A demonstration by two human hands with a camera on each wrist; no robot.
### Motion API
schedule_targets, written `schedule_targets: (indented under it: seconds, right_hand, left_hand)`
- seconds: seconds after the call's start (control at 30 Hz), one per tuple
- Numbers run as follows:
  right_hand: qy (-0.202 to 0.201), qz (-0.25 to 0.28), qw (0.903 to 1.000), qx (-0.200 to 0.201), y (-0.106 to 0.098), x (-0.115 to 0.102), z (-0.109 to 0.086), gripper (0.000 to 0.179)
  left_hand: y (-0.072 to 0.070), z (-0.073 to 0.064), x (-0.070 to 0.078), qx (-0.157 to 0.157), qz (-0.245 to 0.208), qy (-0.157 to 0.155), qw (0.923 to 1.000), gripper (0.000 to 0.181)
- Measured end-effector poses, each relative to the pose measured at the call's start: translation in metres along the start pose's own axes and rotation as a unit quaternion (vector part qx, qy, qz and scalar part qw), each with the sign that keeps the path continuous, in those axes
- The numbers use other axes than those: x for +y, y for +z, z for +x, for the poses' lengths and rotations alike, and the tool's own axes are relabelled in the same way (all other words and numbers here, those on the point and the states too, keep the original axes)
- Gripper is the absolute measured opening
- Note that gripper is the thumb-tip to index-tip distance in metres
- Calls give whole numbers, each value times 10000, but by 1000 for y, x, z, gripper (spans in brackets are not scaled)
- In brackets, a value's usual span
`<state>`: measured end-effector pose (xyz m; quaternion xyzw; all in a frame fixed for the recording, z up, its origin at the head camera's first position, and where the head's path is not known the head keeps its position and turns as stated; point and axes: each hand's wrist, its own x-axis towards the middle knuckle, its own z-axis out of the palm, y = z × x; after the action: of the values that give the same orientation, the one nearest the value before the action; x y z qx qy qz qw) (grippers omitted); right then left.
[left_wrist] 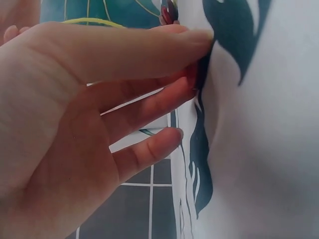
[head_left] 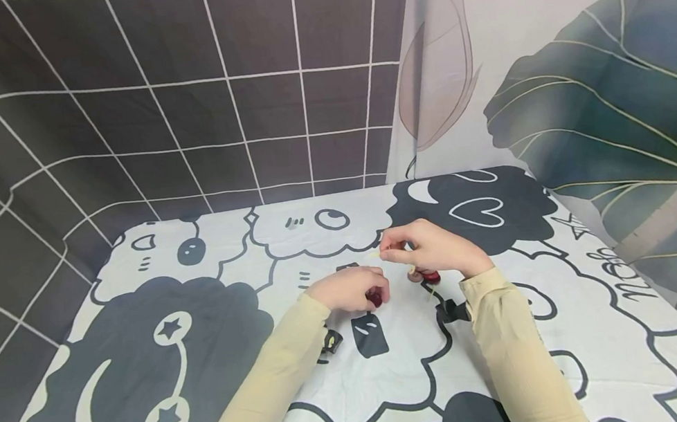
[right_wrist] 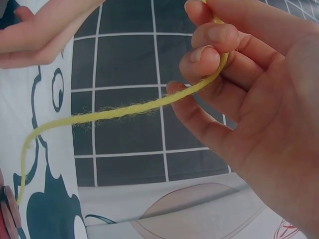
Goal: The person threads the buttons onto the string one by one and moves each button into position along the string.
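Observation:
My right hand (head_left: pixel 429 248) pinches the end of a fuzzy yellow cord (right_wrist: pixel 129 109), raised above the cloth. From those fingers the cord runs down to several flat round pieces, red (head_left: pixel 430 276) and brownish (head_left: pixel 415 275), bunched on the cloth. They show only partly at the left edge of the right wrist view, as thin stacked discs (right_wrist: pixel 10 211). My left hand (head_left: pixel 352 288) is low on the cloth, its thumb and fingertips on a dark red round piece (head_left: pixel 375 296). In the left wrist view the thumb (left_wrist: pixel 164 50) mostly hides that piece.
A white cloth (head_left: pixel 395 378) with dark cartoon prints covers the table. Behind it hangs a dark grid-patterned curtain (head_left: pixel 264 108), and a leaf-printed sheet (head_left: pixel 589 99) hangs at the right. Small black devices sit at the left wrist (head_left: pixel 332 341) and right wrist (head_left: pixel 452 311).

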<state>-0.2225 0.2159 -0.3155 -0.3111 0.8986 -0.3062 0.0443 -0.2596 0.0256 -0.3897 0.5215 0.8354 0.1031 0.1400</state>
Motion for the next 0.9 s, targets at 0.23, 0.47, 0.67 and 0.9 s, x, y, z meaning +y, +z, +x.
schedule_targets:
  seconds: [0.23, 0.47, 0.67, 0.9]
  right_hand:
    - [171, 133, 9997, -107, -1, 0, -1, 8]
    - [251, 281, 9992, -155, -3, 1, -2, 6]
    - [274, 266, 9991, -184, -2, 0, -2, 5]
    - [293, 301, 9988, -258, -1, 1, -1, 6]
  left_hand:
    - [-5, -3, -3, -138, -330, -54, 9993, 22]
    - [-14, -9, -6, -13, -954, -237, 9952, 25]
    - [-18, -11, -7, 20, -788, -329, 9963, 24]
    - [-19, -18, -6, -320, -533, -967, 9934, 31]
